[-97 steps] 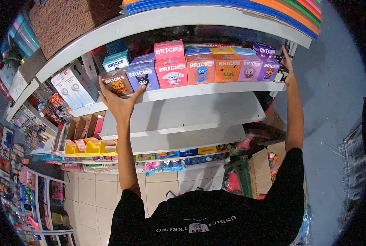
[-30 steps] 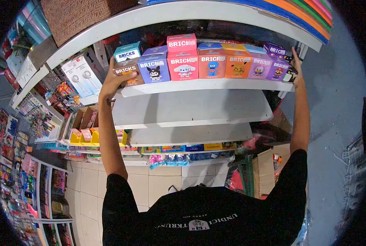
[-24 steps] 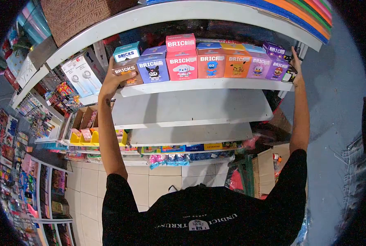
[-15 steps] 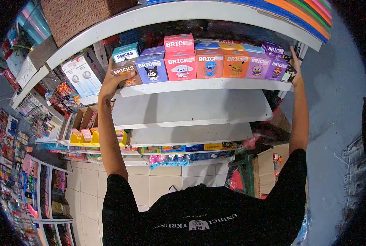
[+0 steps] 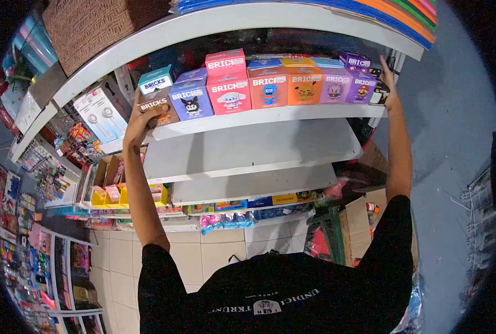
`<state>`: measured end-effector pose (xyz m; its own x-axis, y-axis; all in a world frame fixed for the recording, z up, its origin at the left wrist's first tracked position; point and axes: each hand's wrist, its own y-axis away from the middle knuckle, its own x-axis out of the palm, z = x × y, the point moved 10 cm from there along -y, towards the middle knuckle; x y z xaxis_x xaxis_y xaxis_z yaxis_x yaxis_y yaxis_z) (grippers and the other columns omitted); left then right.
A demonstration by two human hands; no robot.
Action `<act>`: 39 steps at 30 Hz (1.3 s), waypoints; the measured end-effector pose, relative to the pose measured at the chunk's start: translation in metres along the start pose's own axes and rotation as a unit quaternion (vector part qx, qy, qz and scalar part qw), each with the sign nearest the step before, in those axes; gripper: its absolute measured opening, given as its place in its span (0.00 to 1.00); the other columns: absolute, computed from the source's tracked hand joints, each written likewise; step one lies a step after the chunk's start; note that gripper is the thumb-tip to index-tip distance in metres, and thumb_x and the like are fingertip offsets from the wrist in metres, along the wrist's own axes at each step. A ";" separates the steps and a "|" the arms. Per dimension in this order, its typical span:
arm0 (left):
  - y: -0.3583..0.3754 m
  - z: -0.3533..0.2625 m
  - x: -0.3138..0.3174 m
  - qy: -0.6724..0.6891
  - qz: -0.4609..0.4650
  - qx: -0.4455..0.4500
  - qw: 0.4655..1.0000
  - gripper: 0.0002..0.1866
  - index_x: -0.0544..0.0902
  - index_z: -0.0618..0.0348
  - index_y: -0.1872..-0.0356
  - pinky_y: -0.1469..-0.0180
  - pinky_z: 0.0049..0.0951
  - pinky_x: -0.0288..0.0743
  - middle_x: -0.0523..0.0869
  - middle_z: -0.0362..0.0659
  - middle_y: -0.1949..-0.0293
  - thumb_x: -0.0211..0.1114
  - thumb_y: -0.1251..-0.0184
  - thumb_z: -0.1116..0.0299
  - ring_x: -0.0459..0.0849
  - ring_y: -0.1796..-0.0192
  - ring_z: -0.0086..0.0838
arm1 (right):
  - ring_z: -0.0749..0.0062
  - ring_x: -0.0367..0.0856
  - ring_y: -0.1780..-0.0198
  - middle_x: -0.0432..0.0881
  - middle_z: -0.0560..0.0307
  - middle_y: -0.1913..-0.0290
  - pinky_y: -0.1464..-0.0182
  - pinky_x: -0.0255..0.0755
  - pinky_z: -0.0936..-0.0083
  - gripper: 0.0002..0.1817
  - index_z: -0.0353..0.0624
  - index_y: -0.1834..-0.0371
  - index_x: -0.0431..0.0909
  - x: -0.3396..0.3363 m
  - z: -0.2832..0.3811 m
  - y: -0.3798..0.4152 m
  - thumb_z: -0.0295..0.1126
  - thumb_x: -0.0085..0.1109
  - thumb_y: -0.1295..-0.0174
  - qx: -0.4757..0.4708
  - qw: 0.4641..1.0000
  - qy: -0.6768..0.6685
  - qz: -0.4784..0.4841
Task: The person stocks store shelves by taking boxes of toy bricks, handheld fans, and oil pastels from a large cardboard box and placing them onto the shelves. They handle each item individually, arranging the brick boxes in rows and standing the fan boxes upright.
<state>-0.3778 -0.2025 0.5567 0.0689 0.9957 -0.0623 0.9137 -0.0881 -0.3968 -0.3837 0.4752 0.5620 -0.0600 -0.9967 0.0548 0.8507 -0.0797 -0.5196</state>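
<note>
left hand (image 5: 137, 123), at 10 o'clock, grips the brown bricks box (image 5: 166, 114) ending a row of bricks boxes (image 5: 268, 92) on the white shelf (image 5: 259, 118), right hand (image 5: 391, 93) is open against the row's 2 o'clock end, and yellow bins (image 5: 124, 196) between 8 and 9 o'clock hold pink packets (image 5: 112, 192).

boxes (image 5: 228, 94) stand on a shelf (image 5: 248, 119) between the left hand (image 5: 140, 118) and the right hand (image 5: 390, 89), above a lower shelf (image 5: 248, 151).
</note>
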 end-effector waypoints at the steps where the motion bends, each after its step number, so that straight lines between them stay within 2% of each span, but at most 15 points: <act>1: 0.001 -0.003 -0.001 0.000 -0.006 0.002 1.000 0.55 0.44 0.65 0.28 0.66 0.19 0.72 0.82 0.46 0.57 0.74 0.52 0.74 0.80 0.64 0.23 | 0.73 0.80 0.52 0.75 0.47 0.42 0.45 0.76 0.73 0.28 0.48 0.25 0.51 0.001 -0.001 0.000 0.29 0.43 0.28 0.039 0.998 -0.034 -0.021; 3: 0.003 -0.004 -0.003 0.003 -0.016 0.003 1.000 0.55 0.43 0.65 0.27 0.71 0.16 0.70 0.83 0.45 0.59 0.73 0.52 0.73 0.80 0.67 0.21 | 0.73 0.81 0.53 0.76 0.46 0.43 0.46 0.77 0.72 0.27 0.48 0.26 0.52 0.012 0.002 0.000 0.34 0.43 0.27 0.005 0.999 -0.050 -0.002; 6: 0.002 -0.002 -0.002 0.004 -0.006 -0.002 1.000 0.55 0.42 0.66 0.27 0.71 0.16 0.70 0.82 0.45 0.59 0.73 0.52 0.74 0.80 0.68 0.21 | 0.71 0.82 0.54 0.76 0.46 0.44 0.47 0.77 0.72 0.27 0.48 0.26 0.52 0.013 -0.010 0.004 0.34 0.43 0.27 0.157 0.970 -0.162 -0.086; 9: -0.002 0.005 -0.010 -0.003 0.007 -0.009 1.000 0.56 0.41 0.67 0.27 0.69 0.17 0.72 0.82 0.46 0.58 0.73 0.52 0.75 0.80 0.66 0.22 | 0.71 0.81 0.53 0.76 0.46 0.44 0.47 0.77 0.73 0.29 0.49 0.25 0.50 0.015 0.008 0.013 0.26 0.41 0.28 0.096 0.984 -0.102 -0.112; 12: -0.001 0.005 -0.009 0.017 -0.019 -0.003 1.000 0.57 0.39 0.68 0.27 0.70 0.17 0.71 0.82 0.46 0.59 0.72 0.52 0.75 0.80 0.68 0.21 | 0.71 0.80 0.51 0.76 0.46 0.43 0.46 0.76 0.73 0.32 0.51 0.24 0.48 0.012 0.012 0.012 0.21 0.41 0.30 0.020 0.999 -0.020 -0.032; 14: 0.004 -0.007 0.001 0.051 -0.032 0.009 0.998 0.57 0.38 0.68 0.27 0.74 0.16 0.68 0.83 0.45 0.61 0.72 0.52 0.76 0.78 0.70 0.19 | 0.71 0.80 0.50 0.75 0.47 0.42 0.45 0.75 0.73 0.32 0.52 0.24 0.47 -0.007 -0.016 -0.003 0.21 0.41 0.30 0.047 0.998 -0.039 0.025; 18: 0.000 -0.002 0.000 0.058 -0.002 0.016 0.998 0.56 0.39 0.66 0.27 0.67 0.20 0.73 0.81 0.48 0.58 0.72 0.51 0.76 0.80 0.65 0.24 | 0.71 0.79 0.50 0.76 0.47 0.42 0.44 0.75 0.74 0.35 0.53 0.23 0.44 -0.008 -0.009 0.004 0.20 0.41 0.31 0.069 0.997 -0.012 -0.039; 20: 0.000 0.006 -0.009 0.034 -0.001 -0.004 0.999 0.56 0.40 0.63 0.27 0.57 0.24 0.76 0.79 0.51 0.53 0.72 0.51 0.76 0.81 0.57 0.29 | 0.69 0.80 0.52 0.76 0.46 0.42 0.45 0.76 0.74 0.28 0.45 0.28 0.53 -0.002 -0.014 0.006 0.36 0.43 0.31 0.143 0.985 -0.093 -0.006; 22: 0.006 -0.009 0.002 0.035 0.000 0.032 0.999 0.53 0.46 0.56 0.27 0.48 0.29 0.77 0.76 0.53 0.48 0.72 0.50 0.74 0.81 0.50 0.34 | 0.67 0.81 0.53 0.76 0.45 0.42 0.46 0.76 0.74 0.33 0.37 0.32 0.63 0.001 -0.022 0.007 0.53 0.44 0.30 0.211 0.961 -0.175 0.024; 24: 0.009 -0.019 0.004 0.011 -0.006 0.069 0.998 0.51 0.49 0.55 0.27 0.45 0.30 0.76 0.74 0.54 0.44 0.72 0.50 0.72 0.79 0.47 0.35 | 0.67 0.80 0.52 0.76 0.45 0.42 0.49 0.76 0.75 0.38 0.34 0.36 0.67 0.006 -0.012 0.004 0.60 0.40 0.32 0.178 0.957 -0.203 0.103; 26: 0.015 -0.034 0.009 -0.030 -0.015 0.119 0.992 0.49 0.51 0.56 0.27 0.38 0.33 0.69 0.66 0.55 0.36 0.72 0.48 0.69 0.73 0.39 0.38 | 0.69 0.76 0.45 0.76 0.47 0.42 0.44 0.72 0.74 0.39 0.37 0.36 0.68 0.034 0.031 0.026 0.62 0.37 0.32 0.135 0.982 -0.132 0.001; 29: 0.016 -0.037 -0.004 -0.100 -0.069 0.194 0.973 0.48 0.51 0.58 0.28 0.33 0.34 0.62 0.60 0.54 0.32 0.71 0.47 0.67 0.66 0.34 0.39 | 0.68 0.70 0.38 0.75 0.50 0.40 0.36 0.62 0.69 0.38 0.40 0.36 0.69 -0.008 0.042 0.023 0.63 0.37 0.33 0.059 0.997 0.041 -0.015; 31: 0.019 -0.041 -0.006 -0.128 -0.092 0.234 0.959 0.47 0.51 0.58 0.27 0.28 0.36 0.50 0.57 0.51 0.29 0.70 0.45 0.65 0.58 0.28 0.39 | 0.72 0.69 0.37 0.74 0.55 0.39 0.34 0.60 0.71 0.34 0.44 0.34 0.67 -0.015 0.052 0.028 0.60 0.37 0.31 0.055 0.995 0.083 -0.002; 34: 0.026 -0.050 -0.005 -0.133 -0.125 0.275 0.944 0.45 0.50 0.57 0.27 0.27 0.40 0.47 0.57 0.53 0.29 0.68 0.42 0.65 0.56 0.27 0.43 | 0.69 0.66 0.35 0.71 0.55 0.37 0.33 0.57 0.65 0.34 0.45 0.32 0.64 -0.015 0.068 0.036 0.59 0.39 0.31 0.025 0.986 0.162 0.026; 39: 0.036 -0.055 -0.004 -0.106 -0.159 0.345 0.919 0.42 0.49 0.57 0.28 0.26 0.42 0.44 0.58 0.55 0.29 0.65 0.38 0.64 0.56 0.27 0.45 | 0.70 0.65 0.33 0.71 0.56 0.36 0.32 0.57 0.66 0.33 0.45 0.34 0.66 -0.010 0.098 0.051 0.57 0.47 0.34 -0.009 0.963 0.271 0.013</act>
<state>-0.3229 -0.2081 0.5926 -0.3042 0.9526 0.0081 0.3977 0.1347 -0.9076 -0.2884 0.4824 0.6180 -0.3070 -0.8599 -0.4079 0.8468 -0.0512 -0.5295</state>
